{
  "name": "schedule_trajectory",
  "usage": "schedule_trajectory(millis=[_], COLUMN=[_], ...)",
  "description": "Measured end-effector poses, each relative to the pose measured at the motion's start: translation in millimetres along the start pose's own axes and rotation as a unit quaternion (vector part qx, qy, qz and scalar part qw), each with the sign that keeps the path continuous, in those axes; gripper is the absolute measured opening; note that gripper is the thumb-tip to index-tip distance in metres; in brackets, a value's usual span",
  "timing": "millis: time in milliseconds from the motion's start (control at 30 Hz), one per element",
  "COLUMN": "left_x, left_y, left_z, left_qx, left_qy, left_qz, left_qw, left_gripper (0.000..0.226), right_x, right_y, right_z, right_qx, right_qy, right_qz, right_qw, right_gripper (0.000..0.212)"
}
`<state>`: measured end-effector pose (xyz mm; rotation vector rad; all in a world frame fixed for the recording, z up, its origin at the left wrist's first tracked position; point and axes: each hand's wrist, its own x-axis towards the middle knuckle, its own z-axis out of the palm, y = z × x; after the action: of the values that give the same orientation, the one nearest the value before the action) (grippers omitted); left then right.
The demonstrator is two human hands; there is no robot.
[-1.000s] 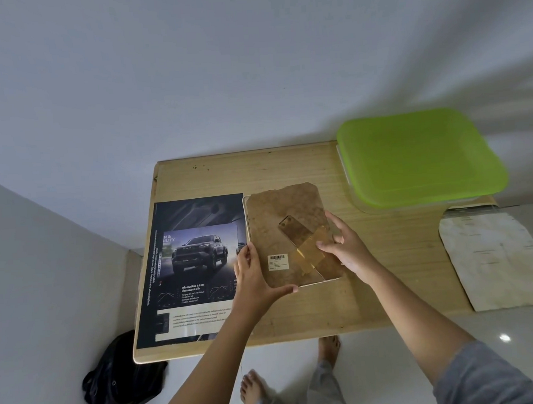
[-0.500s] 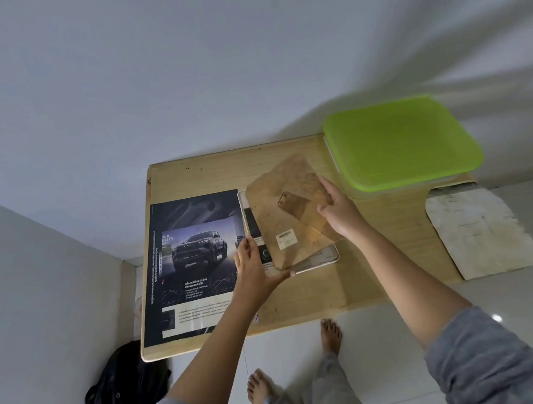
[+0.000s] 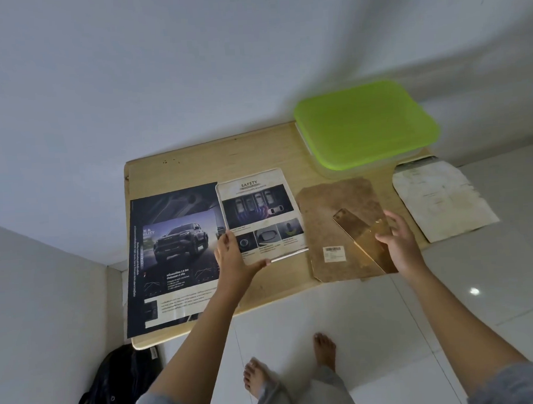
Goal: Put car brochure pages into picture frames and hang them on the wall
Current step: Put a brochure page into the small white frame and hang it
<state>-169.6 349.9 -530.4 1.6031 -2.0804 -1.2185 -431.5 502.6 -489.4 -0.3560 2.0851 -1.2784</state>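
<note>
The left grip (image 3: 234, 259) is clamped on the lower left corner of the frame (image 3: 259, 214), whose page reads "SAFETY" above car pictures. Left of it a brochure (image 3: 169, 253) shows a dark pickup; its small print is unreadable. To the right, the backing (image 3: 331, 217) with a barcode sticker (image 3: 333, 254) lies on the desk (image 3: 256, 153). The right grip (image 3: 400, 244), fingers apart and loose, is over its stand (image 3: 363, 240).

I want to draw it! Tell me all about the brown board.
The brown board looks like stained fibreboard with notched corners. It lies flat on the table, right of the picture frame. A shiny brown strip slants across it; a white barcode sticker sits near its front edge. The right hand, fingers open, is at the strip.
</note>
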Motion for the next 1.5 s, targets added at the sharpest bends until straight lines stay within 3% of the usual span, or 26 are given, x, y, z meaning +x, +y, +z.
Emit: schedule_trajectory(millis=[167, 267, 467, 600, 867, 1000, 1100, 1233, 1333, 1500], left_x=[-9.3, -15.3, -23.6, -28.3, -33.2, -38.0, -38.7, -38.5, -37.9, -37.2], left_y=[-5.9, -6.0, -6.7, -7.0, -5.3, -4.4, -3.2, -4.4, -5.8, -5.6], left_z=[-0.2, 2.6, 7.5, 8.8, 10.1, 8.5, 7.6, 5.6, 3.8, 4.9], left_qx=[-0.003, 0.007, -0.018, -0.03, -0.001, 0.01, 0.014, 0.014, 0.007, 0.017], left_qy=[0.006, 0.011, 0.022, 0.036, 0.05, 0.058, 0.053, 0.048, 0.042, 0.028], left_qz=[-0.005, -0.001, 0.006, 0.009, 0.013, 0.005, 0.008, 0.013, 0.017, 0.015], left_qw=[1.0, 1.0, 1.0, 0.999, 0.999, 0.998, 0.998, 0.999, 0.999, 0.999], left_gripper=[0.103, 0.102, 0.099, 0.095, 0.093, 0.092, 0.092, 0.089, 0.088, 0.091], right_x=[7.3, 15.0, 23.1, 24.3, 12.4, 13.4, 8.8, -12.4, -29.1, -41.1], right_y=[18.1, 19.3, 18.7, 20.5, 24.8, 21.0, 10.7, -2.8, -5.3, 3.9], right_z=[-13.3, -10.4, 6.2, 9.6, 20.3, 23.5, 34.2, 71.1, 100.5, 128.4], right_qx=[-0.033, -0.117, -0.314, -0.365, -0.399, -0.411, -0.386, -0.297, -0.329, -0.427], right_qy=[0.016, -0.002, 0.024, 0.051, 0.016, 0.011, 0.025, -0.103, -0.195, -0.15], right_qz=[0.008, -0.023, -0.115, -0.119, -0.193, -0.184, -0.256, -0.337, -0.33, -0.275], right_qw=[0.999, 0.993, 0.942, 0.922, 0.896, 0.893, 0.886, 0.888, 0.863, 0.848], right_gripper=[0.055, 0.053, 0.046, 0.042, 0.044, 0.047, 0.04, 0.037, 0.046, 0.057])
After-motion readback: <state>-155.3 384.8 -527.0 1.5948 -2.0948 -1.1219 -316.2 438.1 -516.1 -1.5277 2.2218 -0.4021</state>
